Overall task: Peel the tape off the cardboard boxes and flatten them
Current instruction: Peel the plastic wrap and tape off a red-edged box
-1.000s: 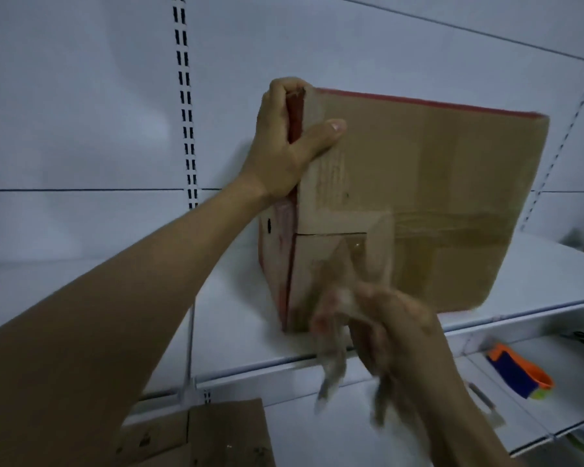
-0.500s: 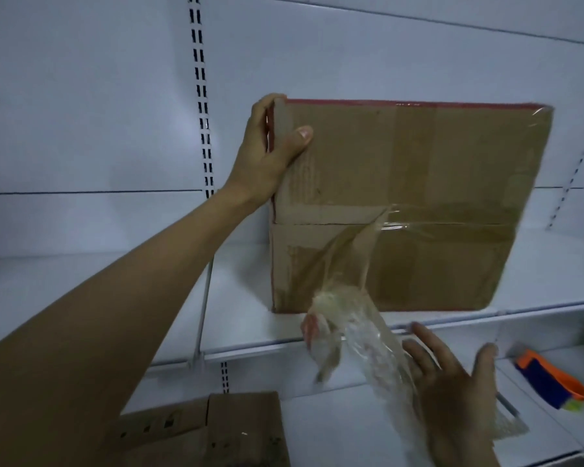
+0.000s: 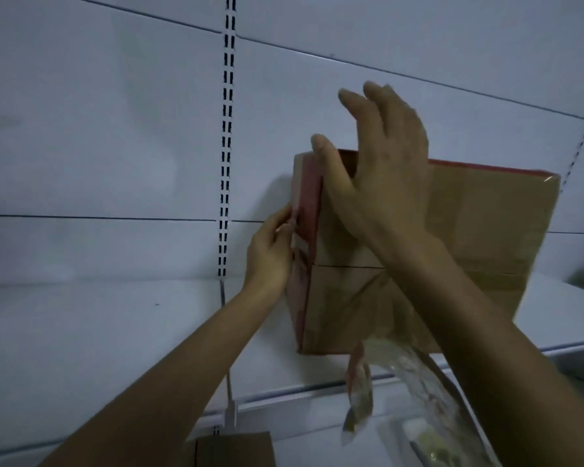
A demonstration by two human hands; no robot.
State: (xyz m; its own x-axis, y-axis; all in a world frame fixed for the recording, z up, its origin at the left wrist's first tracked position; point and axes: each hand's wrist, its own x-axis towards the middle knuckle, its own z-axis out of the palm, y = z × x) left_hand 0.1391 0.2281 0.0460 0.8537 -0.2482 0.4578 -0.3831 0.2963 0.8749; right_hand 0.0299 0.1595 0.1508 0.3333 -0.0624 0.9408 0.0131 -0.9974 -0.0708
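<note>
A brown cardboard box (image 3: pixel 479 230) with red-printed sides stands on its edge on the white shelf (image 3: pixel 115 332). My left hand (image 3: pixel 270 257) is at the box's left red side, where its fingertips pinch a strip of clear tape (image 3: pixel 299 244). My right hand (image 3: pixel 381 173) rests on the box's upper left corner with the fingers spread and lifted above the top edge. A long crumpled strip of peeled clear tape (image 3: pixel 402 375) hangs from the box's front down past the shelf edge.
A slotted white upright (image 3: pixel 226 156) runs down the back wall left of the box. Another piece of brown cardboard (image 3: pixel 233 449) lies on the lower shelf at the bottom edge of the view.
My left hand slid from the box's top left corner down to its left side and took hold of tape. My right hand let go of the peeled strip and rose to the box's top.
</note>
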